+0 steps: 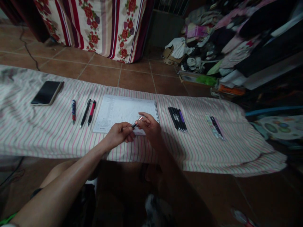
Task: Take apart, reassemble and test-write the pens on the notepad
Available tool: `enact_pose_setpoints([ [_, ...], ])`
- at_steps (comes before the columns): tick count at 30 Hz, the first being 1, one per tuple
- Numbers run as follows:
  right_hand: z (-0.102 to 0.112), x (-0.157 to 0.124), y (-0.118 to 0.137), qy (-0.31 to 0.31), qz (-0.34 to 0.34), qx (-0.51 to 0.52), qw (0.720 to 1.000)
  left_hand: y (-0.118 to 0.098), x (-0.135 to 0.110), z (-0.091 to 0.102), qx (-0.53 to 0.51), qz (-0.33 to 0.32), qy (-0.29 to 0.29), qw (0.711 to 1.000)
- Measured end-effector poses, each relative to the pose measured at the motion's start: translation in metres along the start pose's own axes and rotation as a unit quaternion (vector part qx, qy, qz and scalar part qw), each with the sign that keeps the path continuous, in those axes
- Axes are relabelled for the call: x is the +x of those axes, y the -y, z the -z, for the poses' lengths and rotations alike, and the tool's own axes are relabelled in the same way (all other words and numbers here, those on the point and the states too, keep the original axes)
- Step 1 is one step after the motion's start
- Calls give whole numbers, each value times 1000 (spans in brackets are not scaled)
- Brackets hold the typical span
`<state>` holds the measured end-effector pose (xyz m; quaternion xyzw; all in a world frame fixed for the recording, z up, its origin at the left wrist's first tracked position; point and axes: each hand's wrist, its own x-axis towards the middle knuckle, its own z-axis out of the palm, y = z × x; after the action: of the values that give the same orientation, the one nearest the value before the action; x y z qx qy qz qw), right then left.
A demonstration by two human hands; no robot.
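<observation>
My left hand (pixel 119 133) and right hand (pixel 149 127) pinch a pen (pixel 137 123) between their fingertips, dark end by the left, its long axis slanting up to my right, over the near edge of a notebook (pixel 123 108).

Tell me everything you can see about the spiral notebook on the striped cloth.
The spiral notebook lies flat on the striped cloth, with a black wire coil along its right edge. Its white page carries small printed columns toward the left, too small to read. The left hand and right hand cover part of its near edge; whether they touch it is unclear.
</observation>
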<state>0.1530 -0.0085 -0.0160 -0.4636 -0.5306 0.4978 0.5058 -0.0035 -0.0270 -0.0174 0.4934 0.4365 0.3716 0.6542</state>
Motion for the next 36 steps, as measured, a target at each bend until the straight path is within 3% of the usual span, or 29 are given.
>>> enact_pose_setpoints([
  [14, 10, -3, 6, 43, -28, -45, 998, -6, -4, 1, 12, 25, 46, 999],
  [19, 8, -6, 6, 41, -17, -87, 995, -4, -5, -3, 10, 21, 38, 999],
  [26, 4, -7, 7, 14, -7, -178, 984, 3, -5, -3, 25, -10, 16, 1000],
  [29, 4, -8, 8, -3, -7, -235, 972, 9, -6, -1, 95, -51, 0, 994],
  [31, 4, -9, 8, -7, -3, -270, 963, 8, -8, 0, 217, -80, -20, 973],
  [36, 2, -10, 7, 0, -8, -326, 945, -4, -13, 2, 456, -162, -64, 873],
])
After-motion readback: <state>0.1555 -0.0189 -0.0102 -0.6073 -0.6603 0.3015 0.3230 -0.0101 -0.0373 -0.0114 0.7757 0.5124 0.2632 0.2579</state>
